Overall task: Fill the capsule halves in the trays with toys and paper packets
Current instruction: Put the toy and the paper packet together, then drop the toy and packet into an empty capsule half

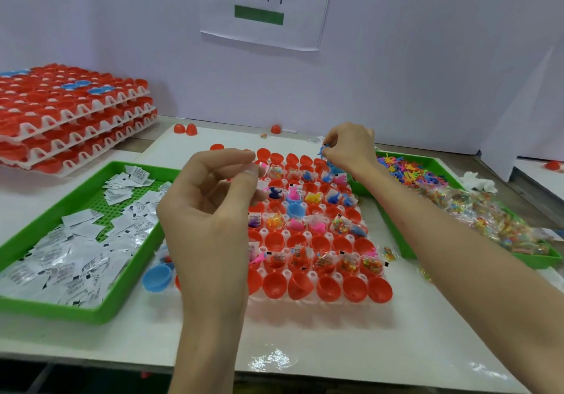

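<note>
Plastic, light, stiff: blue toy (323, 150) pinched between my right hand (351, 146) fingertips, just above the far capsule halves (292, 159). Probably slippery limbs; I'd grip its body. Left hand (207, 210) fingers curl together nearby; whether they hold anything, I cannot tell.

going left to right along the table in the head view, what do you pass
green tray of paper packets → loose blue capsule half → white tray of red capsule halves → green tray of toys
</note>
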`<control>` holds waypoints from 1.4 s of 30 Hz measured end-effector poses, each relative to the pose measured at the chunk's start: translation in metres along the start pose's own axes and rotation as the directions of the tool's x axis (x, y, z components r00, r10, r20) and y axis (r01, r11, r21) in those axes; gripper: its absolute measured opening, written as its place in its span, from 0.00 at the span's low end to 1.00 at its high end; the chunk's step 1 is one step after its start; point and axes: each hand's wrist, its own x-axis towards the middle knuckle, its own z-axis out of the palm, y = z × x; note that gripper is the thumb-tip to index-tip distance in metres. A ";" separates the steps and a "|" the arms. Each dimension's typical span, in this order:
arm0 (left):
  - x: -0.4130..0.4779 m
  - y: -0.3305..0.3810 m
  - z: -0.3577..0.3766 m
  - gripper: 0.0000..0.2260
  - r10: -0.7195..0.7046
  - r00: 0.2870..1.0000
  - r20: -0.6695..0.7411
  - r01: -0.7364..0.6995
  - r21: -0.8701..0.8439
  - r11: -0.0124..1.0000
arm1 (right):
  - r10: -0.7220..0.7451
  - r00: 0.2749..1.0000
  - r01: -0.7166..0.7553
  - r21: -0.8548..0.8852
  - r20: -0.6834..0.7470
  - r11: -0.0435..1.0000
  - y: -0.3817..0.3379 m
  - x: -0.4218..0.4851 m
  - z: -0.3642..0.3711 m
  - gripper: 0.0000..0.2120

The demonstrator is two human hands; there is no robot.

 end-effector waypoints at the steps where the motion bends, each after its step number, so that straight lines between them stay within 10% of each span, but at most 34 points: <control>1: 0.000 0.000 0.000 0.05 0.000 1.000 -0.002 0.000 0.003 1.000 | 0.000 1.000 0.000 -0.005 0.014 1.000 0.000 0.000 0.000 0.05; 14: 0.000 -0.001 0.000 0.05 0.004 1.000 -0.012 -0.004 -0.009 1.000 | -0.032 0.990 0.049 -0.119 0.137 0.992 -0.003 0.007 0.009 0.07; 26: 0.017 -0.003 -0.026 0.07 -0.003 0.999 0.054 -0.006 0.159 0.987 | 0.005 0.997 -0.015 0.136 0.075 0.991 0.019 0.008 -0.014 0.09; 31: 0.058 -0.016 -0.070 0.10 -0.119 0.982 0.146 0.006 0.608 0.794 | 0.182 0.976 -0.193 0.092 0.119 0.977 0.061 -0.002 -0.036 0.10; 35: 0.094 -0.037 -0.103 0.13 -0.402 0.912 0.086 0.069 0.932 0.356 | 0.328 0.882 -0.302 -0.127 0.338 0.945 0.100 -0.019 -0.030 0.13; 42: 0.106 -0.058 -0.119 0.20 -0.451 0.892 0.015 0.189 0.895 0.404 | 0.337 0.891 -0.328 -0.083 0.303 0.941 0.107 -0.024 -0.026 0.08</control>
